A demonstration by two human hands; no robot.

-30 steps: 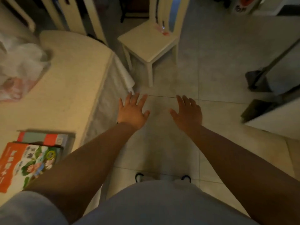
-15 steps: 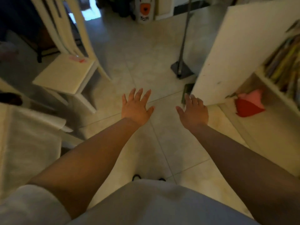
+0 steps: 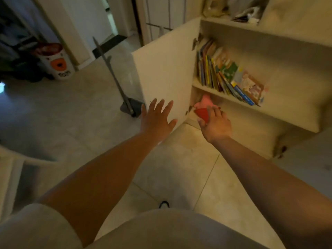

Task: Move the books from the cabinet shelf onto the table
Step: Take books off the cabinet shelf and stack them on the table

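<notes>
Both arms reach forward from the bottom of the view toward an open cabinet (image 3: pixel 269 51) at 1 o'clock. The left hand (image 3: pixel 156 119) has its fingers straight and spread, holding nothing, in front of the lower edge of the open door (image 3: pixel 167 72). The right hand (image 3: pixel 214 123) is at the mouth of the lower compartment; its fingers are loosely extended and hold nothing, and they overlap a red and pink toy (image 3: pixel 203 109) lying at that compartment's left end, though contact cannot be told.

The books (image 3: pixel 224 72) are in the cabinet, on the shelf (image 3: pixel 208 88) above the right hand, at 1 o'clock. They lean leftward in a row, the left ones near upright against the cabinet's left wall, the right ones tilted so their covers show. The rightmost cover is pale with a pink picture.

At 11 o'clock a mop (image 3: pixel 115 81) leans on the door's far side, its grey head on the tiled floor (image 3: pixel 75 108). Farther off at 10 o'clock stands a white bin (image 3: pixel 57 63) with an orange mark. Above the books, bags (image 3: pixel 246 13) sit on the cabinet top. A grey shirt (image 3: pixel 161 230) fills the bottom edge.
</notes>
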